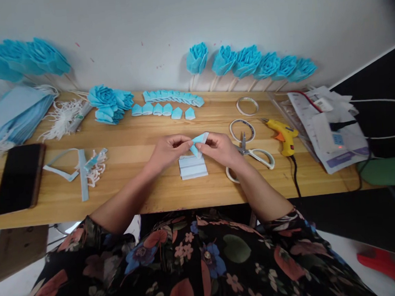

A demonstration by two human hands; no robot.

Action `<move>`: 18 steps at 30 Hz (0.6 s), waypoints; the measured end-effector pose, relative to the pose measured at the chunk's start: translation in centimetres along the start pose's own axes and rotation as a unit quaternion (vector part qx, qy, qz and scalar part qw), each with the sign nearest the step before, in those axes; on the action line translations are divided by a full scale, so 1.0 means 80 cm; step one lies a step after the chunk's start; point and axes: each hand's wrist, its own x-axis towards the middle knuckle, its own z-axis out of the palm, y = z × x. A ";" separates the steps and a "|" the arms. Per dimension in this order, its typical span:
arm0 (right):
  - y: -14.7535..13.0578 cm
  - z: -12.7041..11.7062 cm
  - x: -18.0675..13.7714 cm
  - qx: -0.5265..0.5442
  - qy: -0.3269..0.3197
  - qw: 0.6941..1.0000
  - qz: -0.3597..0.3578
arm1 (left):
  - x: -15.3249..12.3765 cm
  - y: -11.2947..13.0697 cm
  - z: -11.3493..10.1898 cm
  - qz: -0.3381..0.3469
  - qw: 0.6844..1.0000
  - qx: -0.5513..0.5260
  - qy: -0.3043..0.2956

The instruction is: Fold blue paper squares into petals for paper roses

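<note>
Between both hands is a small light-blue piece of mask fabric [200,141], partly folded to a point. My left hand [172,152] pinches its left side between thumb and fingers. On the other side my right hand [220,148] grips it, thumb pressed on the front. Just below, a stack of pale pleated fabric pieces [192,168] lies on the table. Scissors [254,153] with white handles rest beside my right wrist, partly covered by the forearm. Further back, folded blue petals [162,109] lie in rows.
Blue fabric roses [248,62] on sticks lean on the wall; more roses [107,102] lie left. Tape rolls [247,99], a yellow glue gun [283,136] and a power strip [329,133] are right. A phone [19,178], masks [17,114] and scraps [83,168] are left.
</note>
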 end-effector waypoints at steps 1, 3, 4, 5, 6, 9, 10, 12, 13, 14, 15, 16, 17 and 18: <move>0.000 0.000 0.000 0.000 0.002 1.000 -0.003 | -0.001 0.001 0.000 -0.008 1.000 0.004 -0.003; -0.001 0.000 0.001 0.009 0.008 1.000 -0.010 | -0.002 0.002 0.000 -0.019 1.000 0.020 -0.006; -0.002 0.000 0.002 0.013 0.012 1.000 -0.013 | -0.002 0.003 0.000 -0.020 0.999 0.028 -0.006; -0.003 0.000 0.002 0.017 0.017 1.000 -0.017 | -0.003 0.004 0.000 -0.018 0.999 0.034 -0.008; -0.005 0.000 0.003 0.019 0.022 0.999 -0.021 | -0.003 0.004 0.001 -0.015 0.999 0.038 -0.012; -0.007 0.000 0.003 0.035 0.042 0.998 -0.032 | -0.002 0.004 0.001 -0.008 0.999 0.036 -0.021; -0.008 -0.001 0.003 0.049 0.051 0.997 -0.036 | -0.001 0.003 0.001 -0.009 0.999 0.032 -0.018; -0.008 -0.001 0.002 0.076 0.076 0.993 -0.045 | 0.000 0.003 0.001 -0.016 1.000 0.021 -0.003; -0.009 -0.001 0.002 0.085 0.090 0.991 -0.049 | 0.000 0.003 0.000 -0.020 1.000 0.015 0.006; -0.010 -0.002 0.001 0.089 0.099 0.990 -0.055 | 0.001 0.003 0.000 -0.024 1.000 0.010 0.015; -0.011 -0.002 0.000 0.088 0.101 0.989 -0.060 | 0.001 0.004 0.000 -0.026 0.999 0.007 0.023; -0.012 -0.003 -0.001 0.083 0.098 0.990 -0.065 | 0.001 0.004 0.000 -0.026 0.999 0.006 0.029; -0.013 -0.003 -0.001 0.075 0.092 0.990 -0.070 | 0.001 0.004 0.000 -0.024 0.999 0.005 0.034; -0.013 -0.002 -0.002 0.065 0.083 0.992 -0.073 | 0.001 0.004 0.000 -0.024 0.999 0.004 0.037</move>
